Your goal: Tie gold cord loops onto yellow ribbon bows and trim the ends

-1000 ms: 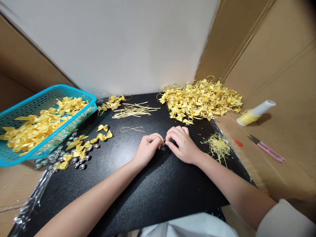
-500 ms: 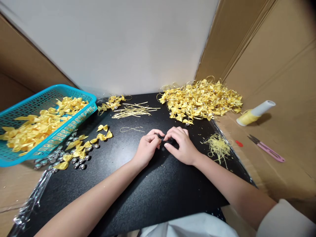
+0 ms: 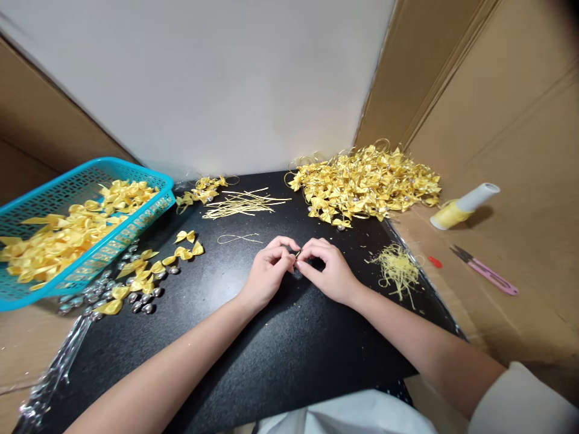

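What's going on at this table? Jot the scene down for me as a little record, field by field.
Left hand: fingertips at a thin strand, mostly hidden
Right hand: fingertips at the same strand; grip unclear
Turquoise basket: holds yellow bows
Beside basket: silver bells, loose bows
Back right: heap of bows with bells
Back middle: cut gold cords; looped cord nearer
Right: thread scraps; pink-handled snips farther right
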`<move>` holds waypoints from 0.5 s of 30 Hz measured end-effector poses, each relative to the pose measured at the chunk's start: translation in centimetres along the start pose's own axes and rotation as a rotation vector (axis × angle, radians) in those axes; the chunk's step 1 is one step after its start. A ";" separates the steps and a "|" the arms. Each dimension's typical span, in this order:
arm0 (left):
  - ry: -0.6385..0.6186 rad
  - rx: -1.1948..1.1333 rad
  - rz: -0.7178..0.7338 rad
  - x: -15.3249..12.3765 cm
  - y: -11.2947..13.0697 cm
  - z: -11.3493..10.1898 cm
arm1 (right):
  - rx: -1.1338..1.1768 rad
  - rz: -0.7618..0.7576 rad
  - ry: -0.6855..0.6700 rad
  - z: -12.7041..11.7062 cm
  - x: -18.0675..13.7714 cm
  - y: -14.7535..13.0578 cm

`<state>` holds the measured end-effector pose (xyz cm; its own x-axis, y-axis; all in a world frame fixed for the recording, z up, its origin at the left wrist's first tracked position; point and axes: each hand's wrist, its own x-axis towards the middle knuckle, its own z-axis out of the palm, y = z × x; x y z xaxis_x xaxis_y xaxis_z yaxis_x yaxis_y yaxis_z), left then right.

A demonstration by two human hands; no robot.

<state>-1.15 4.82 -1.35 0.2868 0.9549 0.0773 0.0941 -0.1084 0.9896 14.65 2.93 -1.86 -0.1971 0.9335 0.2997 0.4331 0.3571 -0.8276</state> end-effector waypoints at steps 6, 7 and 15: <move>0.002 0.011 -0.024 0.0 -0.1 -0.2 | -0.047 0.007 -0.009 -0.1 0.0 -0.1; 0.008 0.019 -0.022 0.0 -0.2 -0.2 | -0.049 0.011 -0.008 -0.1 0.0 -0.1; -0.003 0.002 -0.018 0.0 -0.2 -0.2 | -0.024 0.043 0.004 0.1 -0.1 0.0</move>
<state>-1.32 4.90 -1.50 0.2879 0.9558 0.0589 0.1010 -0.0914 0.9907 14.54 2.88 -1.95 -0.1743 0.9481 0.2658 0.4622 0.3171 -0.8281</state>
